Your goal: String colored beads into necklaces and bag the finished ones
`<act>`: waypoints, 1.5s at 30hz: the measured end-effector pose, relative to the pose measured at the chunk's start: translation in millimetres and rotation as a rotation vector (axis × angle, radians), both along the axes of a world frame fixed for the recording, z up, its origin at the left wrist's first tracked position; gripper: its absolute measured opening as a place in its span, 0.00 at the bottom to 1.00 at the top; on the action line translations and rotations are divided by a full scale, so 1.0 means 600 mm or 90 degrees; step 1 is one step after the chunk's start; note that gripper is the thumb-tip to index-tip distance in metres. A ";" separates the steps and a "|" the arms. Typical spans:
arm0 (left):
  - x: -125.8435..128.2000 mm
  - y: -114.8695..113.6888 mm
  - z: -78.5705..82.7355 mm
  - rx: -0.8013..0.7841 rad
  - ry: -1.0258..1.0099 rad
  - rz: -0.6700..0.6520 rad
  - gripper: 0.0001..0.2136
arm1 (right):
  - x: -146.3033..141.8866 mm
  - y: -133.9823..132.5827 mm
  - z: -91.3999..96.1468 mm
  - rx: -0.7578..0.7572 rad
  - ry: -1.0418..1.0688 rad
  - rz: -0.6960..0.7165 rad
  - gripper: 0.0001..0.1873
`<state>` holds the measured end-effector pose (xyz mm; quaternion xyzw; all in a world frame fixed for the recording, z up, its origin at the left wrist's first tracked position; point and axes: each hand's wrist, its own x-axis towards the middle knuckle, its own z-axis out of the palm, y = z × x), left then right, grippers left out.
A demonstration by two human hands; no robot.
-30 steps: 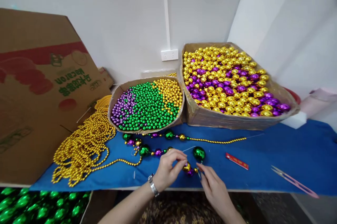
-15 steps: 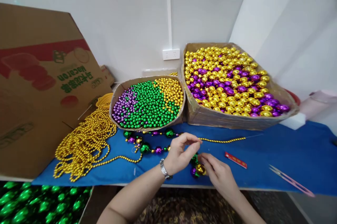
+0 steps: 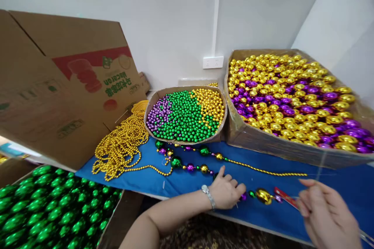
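Note:
My left hand (image 3: 226,192), with a metal watch at its wrist, lies over a bead string on the blue cloth, fingers curled down onto it. To its right the string runs on with a green bead, a large gold bead (image 3: 263,196) and a small purple bead. My right hand (image 3: 327,212) is closed in a pinch at the end of this string. Thin clear thread shows beside its fingertips; the exact grip is partly hidden. A red strip (image 3: 285,197) lies just left of the right hand. Left of my left hand, the string continues with purple, gold and green beads (image 3: 176,162).
A small box of purple, green and gold beads (image 3: 187,116) stands behind. A larger box of gold and purple beads (image 3: 280,105) is at the right. Gold bead chains (image 3: 119,147) are heaped left, beside a tall carton (image 3: 96,97). Green beads (image 3: 55,206) fill a box below.
My hands were close together over the beads; now they are apart, the right one far to the right. The bead string between them is stretched out. The view has turned left.

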<state>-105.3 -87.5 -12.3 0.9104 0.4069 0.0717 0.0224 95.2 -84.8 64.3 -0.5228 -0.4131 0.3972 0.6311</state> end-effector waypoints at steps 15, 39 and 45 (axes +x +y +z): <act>-0.117 -0.006 -0.003 0.017 0.027 0.117 0.17 | 0.007 0.038 -0.039 -0.027 0.139 -0.024 0.21; -0.063 -0.146 -0.017 -0.044 -0.257 -0.053 0.10 | -0.014 0.017 -0.041 -0.002 0.086 0.000 0.17; -0.034 -0.150 -0.044 -0.021 -0.209 -0.087 0.08 | -0.005 0.010 -0.032 -0.004 0.057 -0.028 0.18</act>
